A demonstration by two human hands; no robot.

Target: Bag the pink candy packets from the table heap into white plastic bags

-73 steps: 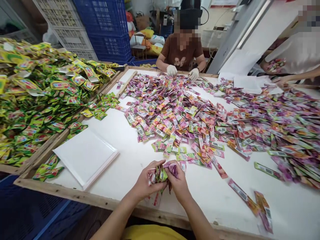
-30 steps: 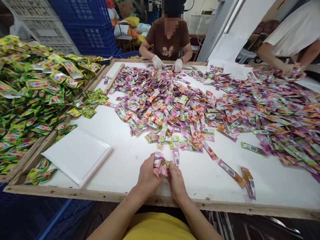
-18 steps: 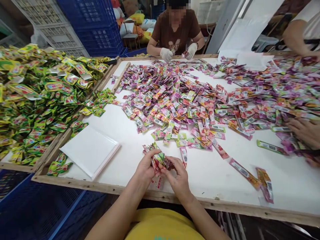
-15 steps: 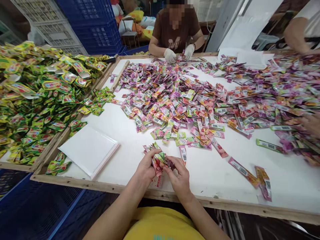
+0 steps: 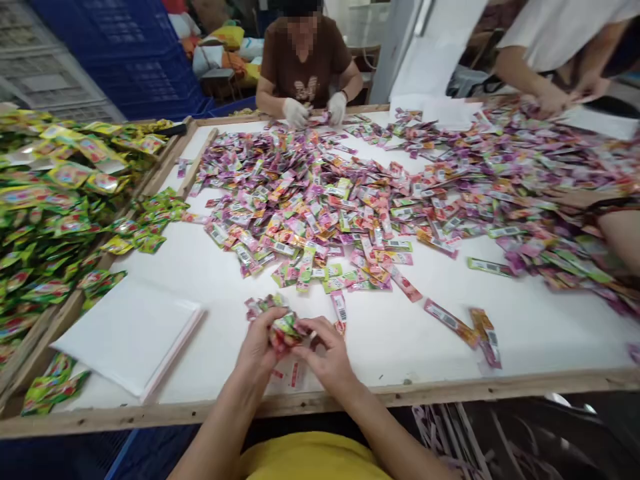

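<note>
My left hand [image 5: 256,347] is wrapped round a bunch of small, shiny stick packets [image 5: 285,329] in pink, green and red, just above the front of the white table. Against the bunch's right side my right hand [image 5: 327,357] is closed in a pinch, thumb and fingertips on the packet ends. Beneath the hands lies a clear plastic piece with red print [image 5: 294,375]. Beyond them spreads a large heap of similar stick packets [image 5: 305,207], mostly pink and purple. One loose packet [image 5: 340,307] lies near my right hand.
A stack of white sheets or bags [image 5: 133,333] rests at left. Behind a wooden divider [image 5: 55,333] is a heap of green-yellow packets [image 5: 55,220]. Across the table a co-worker in white gloves [image 5: 296,113] handles packets. Other people's arms [image 5: 620,233] reach in from the right.
My view has swung right, so the table's contents sit further left. Both hands still hold the bunch. More of the co-worker at the upper right shows.
</note>
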